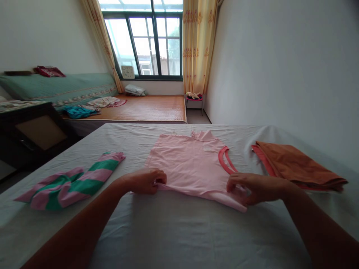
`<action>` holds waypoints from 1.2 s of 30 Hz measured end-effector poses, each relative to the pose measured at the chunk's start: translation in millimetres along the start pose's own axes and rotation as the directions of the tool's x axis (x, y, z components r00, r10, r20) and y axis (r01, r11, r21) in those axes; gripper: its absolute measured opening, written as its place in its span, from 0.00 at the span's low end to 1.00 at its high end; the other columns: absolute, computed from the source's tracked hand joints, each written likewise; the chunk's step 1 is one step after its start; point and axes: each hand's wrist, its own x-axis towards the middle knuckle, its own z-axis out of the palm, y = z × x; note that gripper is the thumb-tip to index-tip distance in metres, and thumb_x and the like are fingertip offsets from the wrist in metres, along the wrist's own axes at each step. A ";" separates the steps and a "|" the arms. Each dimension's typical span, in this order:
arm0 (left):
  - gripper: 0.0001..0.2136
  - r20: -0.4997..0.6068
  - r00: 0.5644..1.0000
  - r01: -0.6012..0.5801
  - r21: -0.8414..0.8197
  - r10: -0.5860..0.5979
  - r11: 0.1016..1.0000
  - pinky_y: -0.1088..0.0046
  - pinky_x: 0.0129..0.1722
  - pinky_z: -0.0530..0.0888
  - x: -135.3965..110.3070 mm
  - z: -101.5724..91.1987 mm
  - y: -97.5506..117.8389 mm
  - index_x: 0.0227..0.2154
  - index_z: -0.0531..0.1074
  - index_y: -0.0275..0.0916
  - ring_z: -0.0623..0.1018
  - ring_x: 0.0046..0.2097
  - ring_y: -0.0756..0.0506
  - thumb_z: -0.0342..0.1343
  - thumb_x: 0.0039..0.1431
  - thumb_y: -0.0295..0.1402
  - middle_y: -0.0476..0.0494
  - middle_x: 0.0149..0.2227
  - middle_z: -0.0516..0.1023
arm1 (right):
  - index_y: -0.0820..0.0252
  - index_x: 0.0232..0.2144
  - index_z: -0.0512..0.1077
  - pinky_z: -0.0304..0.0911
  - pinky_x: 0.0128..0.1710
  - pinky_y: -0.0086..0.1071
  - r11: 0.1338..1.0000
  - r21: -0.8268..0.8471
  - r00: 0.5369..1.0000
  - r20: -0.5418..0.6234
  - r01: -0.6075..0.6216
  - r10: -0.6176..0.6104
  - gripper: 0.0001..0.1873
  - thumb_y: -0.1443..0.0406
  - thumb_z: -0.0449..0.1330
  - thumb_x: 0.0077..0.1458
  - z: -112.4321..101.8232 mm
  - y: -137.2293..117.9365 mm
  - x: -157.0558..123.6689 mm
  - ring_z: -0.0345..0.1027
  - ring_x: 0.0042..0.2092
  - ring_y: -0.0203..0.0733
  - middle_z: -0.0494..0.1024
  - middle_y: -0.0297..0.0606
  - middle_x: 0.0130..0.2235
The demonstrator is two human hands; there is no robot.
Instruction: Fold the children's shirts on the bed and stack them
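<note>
A pink T-shirt (187,160) with a coral neckband lies spread sideways on the white-sheeted table, its neck to the right. My left hand (147,181) is closed on the near corner at the hem end. Over at the sleeve and shoulder, my right hand (254,186) pinches the near edge of the same shirt. Between both hands, that near edge runs slightly raised and wrinkled. The far sleeve lies flat toward the back.
To the left rests a crumpled pink-and-green striped garment (81,181). A folded brown and coral stack of cloth (300,164) sits at the right by the wall. Beyond the white sheet (174,231) stand a bed (151,106) and a dark cabinet (36,130).
</note>
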 end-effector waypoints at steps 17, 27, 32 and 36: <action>0.20 -0.421 0.746 0.086 -0.709 -0.517 0.700 0.80 0.26 0.65 -1.2 -4.9 -59.1 0.37 0.74 0.35 0.72 0.29 0.50 0.61 0.48 0.47 0.49 0.28 0.74 | 0.58 0.36 0.69 0.60 0.29 0.28 0.754 0.653 0.784 -0.508 0.079 0.357 0.15 0.55 0.61 0.48 7.5 48.3 32.9 0.65 0.31 0.37 0.73 0.35 0.32; 0.36 -0.454 0.727 0.014 -0.740 -0.515 0.673 0.77 0.33 0.69 -1.1 1.8 -64.6 0.59 0.62 0.39 0.74 0.34 0.49 0.62 0.47 0.45 0.48 0.32 0.76 | 0.58 0.54 0.63 0.62 0.29 0.30 0.762 0.638 0.635 -0.542 -0.116 0.550 0.35 0.49 0.62 0.48 14.3 66.1 34.6 0.70 0.35 0.42 0.78 0.40 0.36; 0.26 -0.528 0.757 0.061 -0.529 -0.384 0.847 0.78 0.32 0.67 0.1 2.8 -66.9 0.51 0.72 0.38 0.72 0.35 0.49 0.60 0.48 0.42 0.48 0.35 0.76 | 0.58 0.52 0.68 0.52 0.22 0.27 0.915 0.392 0.689 -0.638 -0.094 0.344 0.29 0.50 0.58 0.51 12.7 60.4 34.2 0.57 0.23 0.33 0.71 0.30 0.25; 0.26 -0.483 0.762 0.060 -0.611 -0.432 0.790 0.80 0.27 0.65 0.9 3.2 -64.1 0.52 0.72 0.35 0.70 0.30 0.50 0.57 0.52 0.44 0.46 0.35 0.77 | 0.61 0.42 0.75 0.54 0.24 0.27 0.901 0.431 0.734 -0.595 -0.054 0.329 0.25 0.48 0.57 0.52 1.0 67.3 19.1 0.61 0.26 0.34 0.74 0.36 0.31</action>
